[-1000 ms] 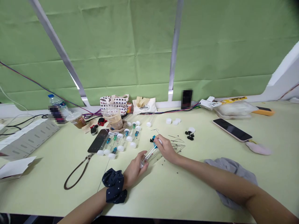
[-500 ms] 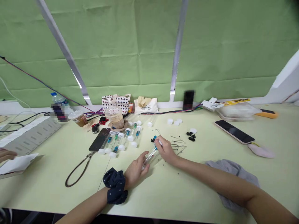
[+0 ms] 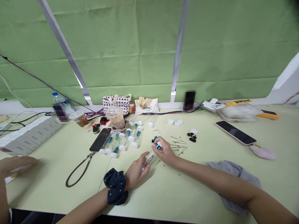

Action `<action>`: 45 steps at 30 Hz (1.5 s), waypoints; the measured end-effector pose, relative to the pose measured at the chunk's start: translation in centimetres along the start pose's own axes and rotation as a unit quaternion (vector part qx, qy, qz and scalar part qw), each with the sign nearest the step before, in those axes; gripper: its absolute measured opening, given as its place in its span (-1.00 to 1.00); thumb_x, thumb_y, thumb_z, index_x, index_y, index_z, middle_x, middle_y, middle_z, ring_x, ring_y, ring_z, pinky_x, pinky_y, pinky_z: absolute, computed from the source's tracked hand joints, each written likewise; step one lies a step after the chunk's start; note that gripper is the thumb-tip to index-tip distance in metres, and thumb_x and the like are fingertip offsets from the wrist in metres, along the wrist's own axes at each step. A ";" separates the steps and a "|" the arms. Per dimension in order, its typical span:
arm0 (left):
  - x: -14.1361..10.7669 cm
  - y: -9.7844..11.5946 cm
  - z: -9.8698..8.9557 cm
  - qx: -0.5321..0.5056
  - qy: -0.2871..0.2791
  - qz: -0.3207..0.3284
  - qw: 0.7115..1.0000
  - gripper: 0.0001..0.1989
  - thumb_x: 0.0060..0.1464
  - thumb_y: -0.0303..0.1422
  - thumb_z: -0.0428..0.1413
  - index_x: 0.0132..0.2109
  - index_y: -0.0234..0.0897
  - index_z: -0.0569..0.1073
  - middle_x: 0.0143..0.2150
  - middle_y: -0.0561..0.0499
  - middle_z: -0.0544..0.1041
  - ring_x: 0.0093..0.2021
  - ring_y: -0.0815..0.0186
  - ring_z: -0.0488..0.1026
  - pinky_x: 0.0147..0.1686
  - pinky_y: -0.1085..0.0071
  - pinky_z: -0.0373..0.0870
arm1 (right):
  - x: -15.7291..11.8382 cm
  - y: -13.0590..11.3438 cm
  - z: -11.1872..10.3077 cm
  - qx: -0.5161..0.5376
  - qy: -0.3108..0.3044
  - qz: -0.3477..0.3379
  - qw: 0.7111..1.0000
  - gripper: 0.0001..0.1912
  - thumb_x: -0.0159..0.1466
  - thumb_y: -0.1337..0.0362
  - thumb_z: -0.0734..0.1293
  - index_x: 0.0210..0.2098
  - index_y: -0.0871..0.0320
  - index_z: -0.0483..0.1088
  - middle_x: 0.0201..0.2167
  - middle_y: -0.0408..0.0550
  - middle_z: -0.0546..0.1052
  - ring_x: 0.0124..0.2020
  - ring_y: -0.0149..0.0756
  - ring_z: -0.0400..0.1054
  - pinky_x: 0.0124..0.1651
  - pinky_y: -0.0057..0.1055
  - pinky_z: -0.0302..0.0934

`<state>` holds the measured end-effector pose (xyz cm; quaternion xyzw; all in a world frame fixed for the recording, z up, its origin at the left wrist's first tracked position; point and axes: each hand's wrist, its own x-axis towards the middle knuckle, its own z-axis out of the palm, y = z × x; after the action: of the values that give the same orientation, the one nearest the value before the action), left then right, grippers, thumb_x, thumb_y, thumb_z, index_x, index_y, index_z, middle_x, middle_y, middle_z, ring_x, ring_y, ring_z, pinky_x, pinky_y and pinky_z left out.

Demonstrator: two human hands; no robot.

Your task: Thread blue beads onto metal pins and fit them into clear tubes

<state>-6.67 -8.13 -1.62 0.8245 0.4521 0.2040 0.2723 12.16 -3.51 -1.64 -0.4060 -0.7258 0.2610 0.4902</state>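
Observation:
A clear tube with blue parts inside is held slantwise above the table. My left hand is closed around its lower end. At the upper end, my right hand grips the tube's white cap. Small black and blue pieces lie just beyond my right fingers. Thin metal rods are scattered to the right of that hand. Left of my hands lie several similar capped tubes with blue or green parts.
Black round pieces and loose white caps sit farther back. Phones lie left and right. A drink cup stands behind the tubes. Another person's hand is at the left edge, near a white box.
My right fingers have shifted slightly around the tube's capped end; my left hand keeps its hold. The other person's hand has moved farther in from the left.

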 end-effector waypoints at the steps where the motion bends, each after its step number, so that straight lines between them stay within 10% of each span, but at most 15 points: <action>1: 0.0 0.0 0.1 0.008 -0.002 0.001 1.000 -0.58 0.17 -0.33 -0.16 0.17 -0.29 0.02 -0.29 -0.05 0.44 -0.33 0.29 0.40 -0.30 0.37 0.29 | 0.0 0.1 0.0 0.002 -0.008 0.008 1.000 -0.88 0.19 0.24 0.24 -0.34 0.13 0.19 -0.46 -0.18 0.29 -0.51 -0.46 0.17 -0.45 -0.51 0.10; 12: 0.3 -0.6 0.6 0.096 0.029 0.058 0.993 -0.44 0.14 -0.35 -0.10 0.26 -0.22 -0.09 -0.35 0.05 0.43 -0.43 0.35 0.39 -0.39 0.44 0.30 | 2.1 -1.1 -2.3 0.016 -0.147 0.013 0.989 -0.76 0.22 0.14 0.22 -0.17 0.12 0.23 -0.32 -0.11 0.40 -0.39 -0.40 0.26 -0.42 -0.50 0.14; 19: 2.5 -1.0 -0.8 0.364 0.099 0.131 0.917 -0.56 0.14 -0.37 -0.13 0.17 -0.15 0.23 -0.43 -0.05 0.39 -0.36 0.23 0.34 -0.35 0.32 0.22 | 4.3 2.2 -5.9 -0.043 0.079 0.069 0.994 -0.72 0.28 0.09 0.10 -0.16 0.12 0.25 -0.21 -0.03 0.42 -0.21 -0.29 0.31 -0.25 -0.38 0.19; 26: 6.6 -1.1 -1.0 0.464 0.093 0.072 0.878 -0.60 0.16 -0.32 -0.14 0.12 -0.24 0.31 -0.43 -0.15 0.43 -0.26 0.08 0.32 -0.25 0.19 0.17 | 5.5 6.5 -8.4 -0.148 0.096 0.081 0.981 -0.75 0.25 0.13 0.12 -0.34 0.14 0.32 -0.31 -0.04 0.44 -0.28 -0.27 0.29 -0.24 -0.36 0.16; 31: 9.1 -1.2 -1.0 0.436 0.091 0.023 0.895 -0.62 0.16 -0.34 -0.14 0.11 -0.20 0.31 -0.08 -0.24 0.40 -0.02 -0.02 0.24 -0.14 0.11 0.14 | 6.1 8.0 -9.7 -0.236 0.094 0.095 0.963 -0.77 0.27 0.26 0.10 -0.35 0.17 0.33 -0.31 0.00 0.43 -0.22 -0.26 0.28 -0.11 -0.34 0.12; 39: 13.7 -1.5 -2.7 0.382 0.046 -0.001 0.923 -0.78 0.07 -0.37 -0.04 -0.18 -0.24 0.46 0.13 -0.19 0.22 0.19 -0.09 0.00 0.02 -0.04 -0.02 | 5.0 6.4 -8.7 -0.247 -0.143 0.034 0.958 -0.71 0.20 0.17 0.26 -0.11 0.11 0.36 -0.13 0.01 0.42 -0.05 -0.18 0.22 -0.01 -0.26 0.05; 45: 19.4 -1.6 -3.9 0.328 0.073 -0.062 0.940 -0.64 0.07 -0.28 -0.01 0.03 -0.24 0.29 0.07 -0.18 0.24 0.10 0.02 0.11 -0.02 0.07 0.08 | 3.5 4.0 -6.2 -0.234 -0.264 -0.031 0.935 -0.52 0.14 0.12 0.34 0.04 0.04 0.26 -0.09 0.04 0.38 0.00 -0.11 0.18 -0.01 -0.19 0.05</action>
<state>-0.09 10.18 2.11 0.8212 0.5628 0.0872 -0.0348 18.51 1.43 -0.62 -0.4033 -0.8816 0.1666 0.1798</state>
